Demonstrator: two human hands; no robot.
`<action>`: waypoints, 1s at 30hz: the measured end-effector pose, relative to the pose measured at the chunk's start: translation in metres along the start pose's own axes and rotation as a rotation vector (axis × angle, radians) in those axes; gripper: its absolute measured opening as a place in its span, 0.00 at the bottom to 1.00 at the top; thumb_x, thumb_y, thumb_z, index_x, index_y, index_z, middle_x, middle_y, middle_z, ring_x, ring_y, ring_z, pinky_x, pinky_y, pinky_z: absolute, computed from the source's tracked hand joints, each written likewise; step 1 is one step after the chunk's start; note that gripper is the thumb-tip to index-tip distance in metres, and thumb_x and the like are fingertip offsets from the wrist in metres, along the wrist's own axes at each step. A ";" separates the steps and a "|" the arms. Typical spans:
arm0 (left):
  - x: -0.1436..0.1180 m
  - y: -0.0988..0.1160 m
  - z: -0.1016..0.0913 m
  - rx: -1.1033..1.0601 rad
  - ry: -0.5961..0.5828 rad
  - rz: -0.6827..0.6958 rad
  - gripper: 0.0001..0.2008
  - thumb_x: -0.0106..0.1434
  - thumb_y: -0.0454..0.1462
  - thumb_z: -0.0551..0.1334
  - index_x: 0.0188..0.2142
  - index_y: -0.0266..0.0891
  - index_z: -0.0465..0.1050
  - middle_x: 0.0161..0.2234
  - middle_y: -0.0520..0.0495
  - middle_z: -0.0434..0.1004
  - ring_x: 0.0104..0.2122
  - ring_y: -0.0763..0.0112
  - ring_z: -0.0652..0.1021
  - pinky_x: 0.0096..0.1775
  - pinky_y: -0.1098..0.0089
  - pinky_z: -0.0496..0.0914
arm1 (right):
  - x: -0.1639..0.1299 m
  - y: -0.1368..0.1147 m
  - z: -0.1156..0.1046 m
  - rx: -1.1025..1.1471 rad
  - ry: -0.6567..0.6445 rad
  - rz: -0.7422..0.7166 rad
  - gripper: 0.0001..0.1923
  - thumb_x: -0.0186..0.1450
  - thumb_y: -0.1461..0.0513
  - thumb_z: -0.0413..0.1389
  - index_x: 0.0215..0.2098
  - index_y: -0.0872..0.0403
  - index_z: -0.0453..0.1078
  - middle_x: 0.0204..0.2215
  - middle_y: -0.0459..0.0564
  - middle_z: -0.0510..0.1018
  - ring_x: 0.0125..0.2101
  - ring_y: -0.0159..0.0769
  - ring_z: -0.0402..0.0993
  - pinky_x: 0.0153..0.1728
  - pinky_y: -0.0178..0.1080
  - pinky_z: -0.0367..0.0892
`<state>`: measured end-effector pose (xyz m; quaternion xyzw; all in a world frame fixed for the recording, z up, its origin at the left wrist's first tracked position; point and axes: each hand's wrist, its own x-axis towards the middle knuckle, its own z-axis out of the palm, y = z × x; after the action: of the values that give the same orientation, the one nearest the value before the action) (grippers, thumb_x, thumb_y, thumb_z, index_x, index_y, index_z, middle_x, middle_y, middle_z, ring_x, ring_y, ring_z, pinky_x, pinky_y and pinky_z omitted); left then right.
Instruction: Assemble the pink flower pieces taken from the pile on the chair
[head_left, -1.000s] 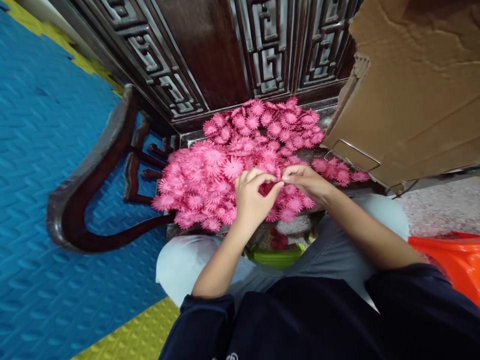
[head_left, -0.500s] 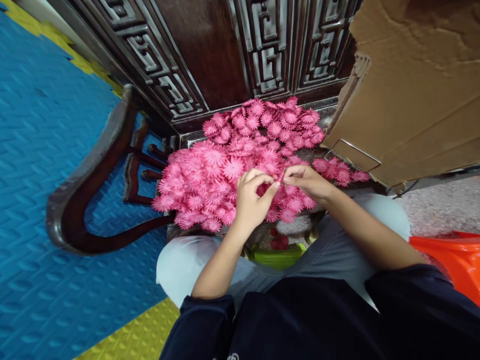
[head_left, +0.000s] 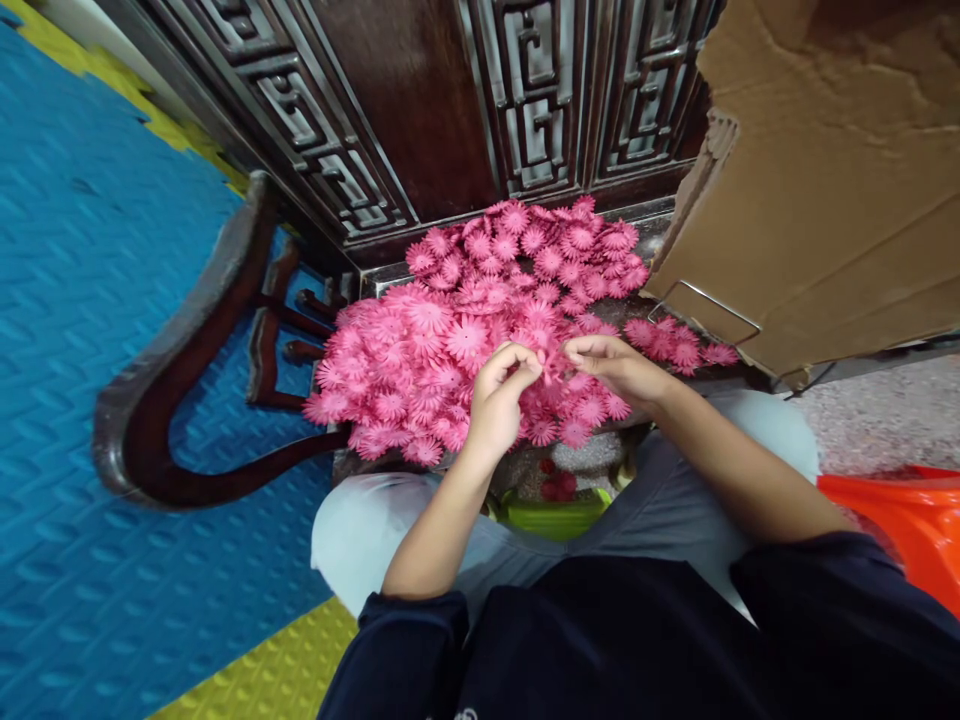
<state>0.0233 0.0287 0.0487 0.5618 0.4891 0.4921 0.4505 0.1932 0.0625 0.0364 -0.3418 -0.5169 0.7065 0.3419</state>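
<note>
- Left hand [head_left: 499, 395] and right hand [head_left: 619, 365] pinch one pink flower piece [head_left: 553, 362] between their fingertips.
- The piece hangs just above a heap of pink flowers [head_left: 450, 330] on a dark carved wooden chair [head_left: 187, 400].
- A cardboard box [head_left: 825, 180] stands to the right.

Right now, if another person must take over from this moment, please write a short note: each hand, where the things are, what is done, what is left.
Left hand: fingers pinched on a small pink flower piece, above the heap.
Right hand: fingertips pinched on a pink piece between the two hands.
Pink flowers: a big loose heap on the dark wooden seat, some beside the cardboard box.
Green container with a few red pieces sits between the knees.
Done: cannot tell how many.
Left: the heap looks mostly unsorted.
</note>
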 end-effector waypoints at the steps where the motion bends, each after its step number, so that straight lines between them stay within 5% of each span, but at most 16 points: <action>1: 0.001 0.001 -0.004 -0.009 0.047 0.013 0.05 0.54 0.35 0.55 0.22 0.41 0.62 0.25 0.51 0.65 0.30 0.70 0.68 0.36 0.69 0.64 | 0.000 0.000 -0.002 0.015 0.035 -0.009 0.17 0.49 0.50 0.63 0.21 0.53 0.67 0.20 0.43 0.66 0.25 0.30 0.62 0.32 0.36 0.59; 5: 0.005 0.009 -0.030 -0.040 0.369 0.157 0.05 0.55 0.35 0.54 0.23 0.41 0.58 0.22 0.53 0.58 0.25 0.73 0.64 0.32 0.71 0.63 | 0.003 -0.003 -0.017 0.062 0.200 -0.049 0.17 0.47 0.49 0.62 0.19 0.51 0.64 0.19 0.44 0.66 0.23 0.32 0.62 0.31 0.39 0.61; 8: 0.008 0.016 -0.048 0.072 0.461 0.195 0.06 0.56 0.38 0.57 0.26 0.41 0.61 0.24 0.53 0.60 0.27 0.74 0.65 0.33 0.72 0.63 | 0.004 -0.005 -0.024 0.086 0.273 -0.088 0.15 0.46 0.52 0.63 0.20 0.51 0.65 0.20 0.45 0.67 0.24 0.32 0.63 0.32 0.39 0.62; 17: 0.004 0.013 -0.034 -0.123 0.298 0.039 0.08 0.54 0.41 0.62 0.26 0.41 0.64 0.26 0.54 0.64 0.27 0.76 0.67 0.33 0.73 0.64 | 0.006 0.002 -0.010 0.113 0.224 0.022 0.14 0.47 0.53 0.64 0.20 0.52 0.66 0.20 0.43 0.66 0.24 0.30 0.62 0.31 0.36 0.62; 23: -0.001 0.017 -0.025 -0.067 0.258 0.015 0.09 0.54 0.39 0.62 0.26 0.41 0.63 0.25 0.54 0.64 0.27 0.77 0.68 0.33 0.74 0.64 | 0.012 0.010 -0.007 0.070 0.219 -0.074 0.19 0.47 0.49 0.64 0.22 0.52 0.64 0.21 0.42 0.66 0.24 0.30 0.63 0.33 0.37 0.62; 30: -0.002 0.016 -0.021 -0.035 0.216 0.008 0.07 0.55 0.39 0.62 0.26 0.41 0.63 0.26 0.54 0.66 0.28 0.76 0.69 0.35 0.74 0.65 | 0.023 0.028 -0.016 -0.207 0.516 -0.109 0.16 0.47 0.51 0.63 0.25 0.53 0.68 0.22 0.43 0.71 0.25 0.30 0.65 0.33 0.37 0.62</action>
<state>0.0044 0.0252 0.0662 0.4995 0.5240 0.5599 0.4030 0.1911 0.0832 0.0025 -0.5150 -0.5000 0.5201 0.4629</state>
